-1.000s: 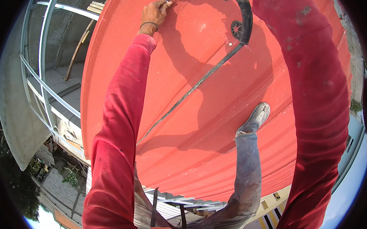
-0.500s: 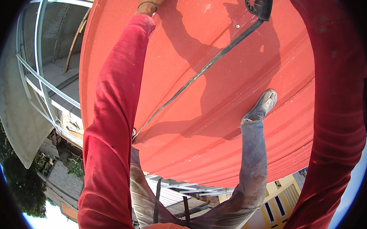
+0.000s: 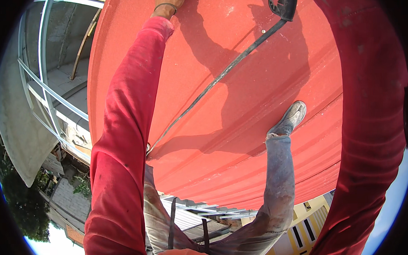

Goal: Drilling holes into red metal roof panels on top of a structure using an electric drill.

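My left hand (image 3: 171, 0) lies at the top edge, low over the red ribbed metal sheet (image 3: 120, 40), with a dark band at the wrist. Its fingers are cut off by the frame, so their pose and anything in them stay hidden. My right hand is out of view; only its red sleeve (image 3: 373, 99) runs up the right side. Between the arms, the black rear end of a corded tool (image 3: 281, 4) with a round vented face hangs in from the top. Its dark cord (image 3: 224, 73) stretches down toward my left foot.
My right shoe (image 3: 293, 115) stands on the sheet's ribs; the other foot is mostly behind my left sleeve. Beyond the sheet's left edge are a pale metal frame (image 3: 42, 47) and a drop to lower ground. Trees (image 3: 24, 201) and a yellow building (image 3: 315, 218) lie below.
The tool's rear end and its cord have shifted slightly left and up. My right sleeve has moved a little left, while my left hand stays almost in place.
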### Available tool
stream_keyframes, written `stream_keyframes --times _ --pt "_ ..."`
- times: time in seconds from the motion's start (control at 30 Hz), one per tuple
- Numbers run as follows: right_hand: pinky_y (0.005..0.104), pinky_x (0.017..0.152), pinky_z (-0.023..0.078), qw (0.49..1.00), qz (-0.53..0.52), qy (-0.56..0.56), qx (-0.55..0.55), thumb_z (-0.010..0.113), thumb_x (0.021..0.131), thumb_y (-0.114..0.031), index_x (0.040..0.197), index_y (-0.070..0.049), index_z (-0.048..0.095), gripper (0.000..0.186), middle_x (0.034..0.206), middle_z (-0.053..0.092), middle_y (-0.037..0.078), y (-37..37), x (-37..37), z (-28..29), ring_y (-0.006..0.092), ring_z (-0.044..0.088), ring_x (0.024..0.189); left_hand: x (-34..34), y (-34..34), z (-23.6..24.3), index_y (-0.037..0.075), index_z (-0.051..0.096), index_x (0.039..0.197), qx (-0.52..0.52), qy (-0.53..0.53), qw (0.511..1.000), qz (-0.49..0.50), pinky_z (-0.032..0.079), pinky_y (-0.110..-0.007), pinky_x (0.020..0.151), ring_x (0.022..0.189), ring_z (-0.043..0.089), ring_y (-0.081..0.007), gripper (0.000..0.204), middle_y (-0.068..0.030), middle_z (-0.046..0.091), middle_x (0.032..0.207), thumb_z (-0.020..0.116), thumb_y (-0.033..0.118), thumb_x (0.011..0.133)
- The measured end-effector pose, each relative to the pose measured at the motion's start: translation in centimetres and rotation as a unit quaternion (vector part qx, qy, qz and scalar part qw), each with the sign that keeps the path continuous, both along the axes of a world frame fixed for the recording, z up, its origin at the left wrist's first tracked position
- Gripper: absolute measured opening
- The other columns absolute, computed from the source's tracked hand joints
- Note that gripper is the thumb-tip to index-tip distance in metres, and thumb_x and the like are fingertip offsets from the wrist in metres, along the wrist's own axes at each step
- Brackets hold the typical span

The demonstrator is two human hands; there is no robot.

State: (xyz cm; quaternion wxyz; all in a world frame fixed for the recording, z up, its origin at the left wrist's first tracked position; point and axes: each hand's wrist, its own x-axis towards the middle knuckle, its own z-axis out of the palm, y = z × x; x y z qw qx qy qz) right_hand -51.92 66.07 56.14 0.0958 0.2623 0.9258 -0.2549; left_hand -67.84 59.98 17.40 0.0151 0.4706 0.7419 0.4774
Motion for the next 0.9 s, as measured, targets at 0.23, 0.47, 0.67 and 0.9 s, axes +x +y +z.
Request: stream_keyframes --times 0.23,0.47,0.67,0.9 --pt "0.04 0.069 0.055 1.0 0.006 0.005 -0.007 0.078 0.087 -0.025 0.129 -0.002 0.058 0.052 0.087 0.072 0.014 -0.1 -0.7 0.3 0.0264 0.07 0.076 -1.3 0.9 -1.2 0.0 0.065 0.119 0.21 -0.554 0.8 -0.095 0.057 -0.04 0.088 0.099 0.065 -0.0273 0.024 -0.0129 0.066 0.108 0.059 0.002 0.095" --pt "0.0402 0.069 0.055 1.0 0.013 -0.006 -0.004 0.079 0.087 -0.025 0.129 -0.002 0.058 0.052 0.087 0.072 0.014 0.0 -1.1 0.4 0.0267 0.07 0.077 0.9 0.3 -0.7 -0.002 0.063 0.12 0.11 -0.356 0.926 -0.063 0.058 -0.036 0.085 0.099 0.063 -0.024 0.026 -0.0106 0.064 0.104 0.059 -0.001 0.095" --pt "0.0404 0.069 0.055 1.0 0.016 -0.001 -0.005 0.079 0.087 -0.025 0.129 -0.002 0.058 0.052 0.088 0.072 0.015 -0.1 -1.4 1.0 0.027 0.07 0.077 -0.2 1.0 -0.2 -0.001 0.063 0.112 0.257 -0.616 0.739 -0.093 0.058 -0.035 0.083 0.093 0.062 -0.0236 0.018 -0.0096 0.063 0.101 0.059 -0.001 0.095" --pt "0.0405 0.07 0.055 1.0 0.019 0.003 -0.007 0.079 0.087 -0.025 0.129 -0.002 0.058 0.052 0.088 0.072 0.015 -0.3 -1.8 1.1 0.0274 0.071 0.078 -0.7 0.2 1.6 -0.001 0.064 0.108 0.192 -0.574 0.791 -0.083 0.059 -0.034 0.079 0.088 0.064 -0.0247 0.015 -0.0098 0.065 0.097 0.06 0.0 0.094"
